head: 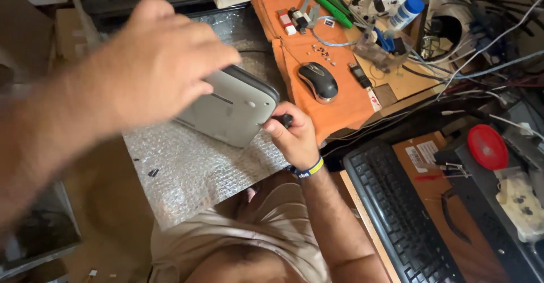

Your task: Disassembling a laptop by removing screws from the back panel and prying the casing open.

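A grey laptop (235,110) lies on a sheet of bubble wrap (192,172) on the bench. My left hand (156,62) is raised above it, blurred, with fingers bent and spread over its top edge; nothing shows in it. My right hand (292,138), with a blue and yellow wristband, is closed around a small black tool handle (286,119) pressed at the laptop's near right corner. The tool's tip is hidden by my fingers.
An orange cloth (340,104) at the back right carries a black and silver mouse (318,81), small screws and tools. A black keyboard (402,209) lies at the right, a red lid (487,147) beyond it. Cables crowd the far right.
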